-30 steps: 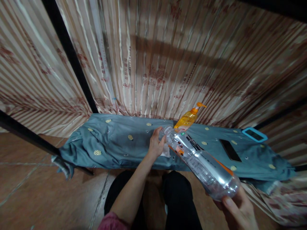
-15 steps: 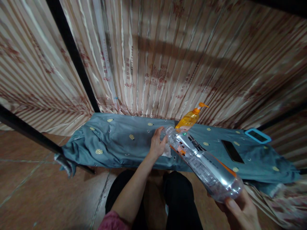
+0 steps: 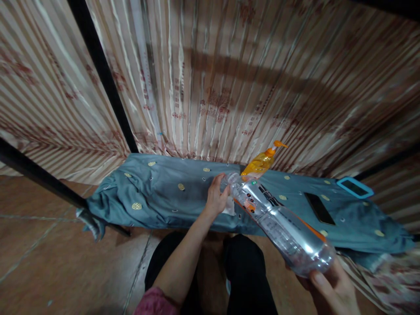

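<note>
A large clear plastic bottle (image 3: 285,232) with a silver and orange label is held aslant above the cloth-covered bench. My left hand (image 3: 217,194) is closed around its neck end at the upper left. At the lower right, my right hand (image 3: 328,280) grips the bottle's base, thumb on the near side. Behind the neck stands a yellow pump bottle (image 3: 259,164) with an orange pump head, its lower part hidden by the clear bottle. A white piece of paper or tissue (image 3: 229,208) lies on the cloth just beneath my left hand.
Grey-green cloth with yellow pineapple prints (image 3: 157,188) covers the bench. On its right lie a dark phone (image 3: 319,208) and a blue-framed device (image 3: 355,187). Black metal poles (image 3: 105,78) rise at the left, and a striped curtain (image 3: 216,87) hangs behind.
Both hands keep their hold on the clear bottle, which has barely moved. The whole view has shifted very slightly.
</note>
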